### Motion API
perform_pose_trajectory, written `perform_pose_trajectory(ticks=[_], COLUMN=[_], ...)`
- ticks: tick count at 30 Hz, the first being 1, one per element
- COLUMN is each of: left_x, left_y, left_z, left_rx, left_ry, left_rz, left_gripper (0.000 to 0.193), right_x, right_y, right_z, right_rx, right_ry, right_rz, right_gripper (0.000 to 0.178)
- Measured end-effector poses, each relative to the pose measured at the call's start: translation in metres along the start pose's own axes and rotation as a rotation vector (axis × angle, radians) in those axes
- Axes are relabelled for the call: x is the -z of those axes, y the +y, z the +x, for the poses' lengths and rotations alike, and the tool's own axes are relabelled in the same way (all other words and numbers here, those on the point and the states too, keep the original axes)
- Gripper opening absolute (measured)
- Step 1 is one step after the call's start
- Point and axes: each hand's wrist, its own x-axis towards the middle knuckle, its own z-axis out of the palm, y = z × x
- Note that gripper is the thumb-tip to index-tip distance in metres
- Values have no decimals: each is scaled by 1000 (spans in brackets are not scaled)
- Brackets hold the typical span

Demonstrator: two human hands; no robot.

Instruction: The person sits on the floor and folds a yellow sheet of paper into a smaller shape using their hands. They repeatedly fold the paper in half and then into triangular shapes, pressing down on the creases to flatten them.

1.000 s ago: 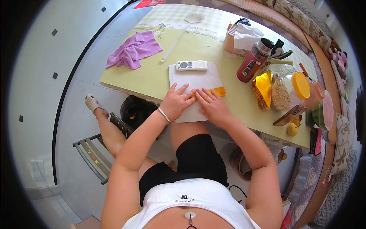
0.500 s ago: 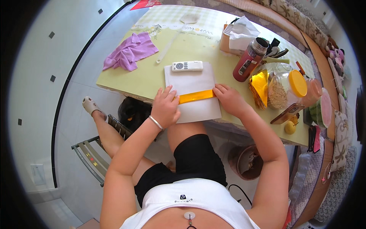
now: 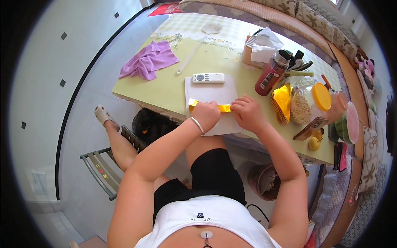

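Note:
A narrow folded strip of gold foil paper (image 3: pixel 225 108) lies across my two hands, above a stack of white paper (image 3: pixel 215 89). My left hand (image 3: pixel 206 115) is closed round its middle, and one end sticks out to the left. With fingers pinched, my right hand (image 3: pixel 249 111) holds the strip's right end. At the top of the white paper rests a white remote control (image 3: pixel 208 78). To the right of my right hand stands a pile of gold foil sheets (image 3: pixel 281 103).
On the table's right are a red thermos (image 3: pixel 271 74), a yellow-lidded jar (image 3: pixel 305 101), a phone (image 3: pixel 310 128), a pear (image 3: pixel 314 143) and a cut watermelon (image 3: pixel 349 124). A purple cloth (image 3: pixel 149 60) and a fly swatter (image 3: pixel 194 45) lie at the left. A bin (image 3: pixel 264 182) stands below.
My left hand has moved right along the gold strip and closed round it. The strip, flat and stretched before, is now partly crumpled or bent in my hands. The view has shifted slightly.

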Motion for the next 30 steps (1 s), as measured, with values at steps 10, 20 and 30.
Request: perform_pose_trajectory(ticks=[10, 20, 30], left_x=[36, -1, 4], left_y=[-41, -14, 4], left_z=[-29, -37, -47], left_rx=[-55, 9, 159], left_ry=[85, 63, 15], left_rz=[-199, -144, -145], left_gripper=[12, 43, 76], right_x=[-2, -33, -50], right_y=[-18, -28, -23], right_z=[-18, -9, -10], right_rx=[-208, 41, -47], right_ry=[-26, -136, -213], right_rz=[136, -259, -123], right_gripper=[39, 42, 57])
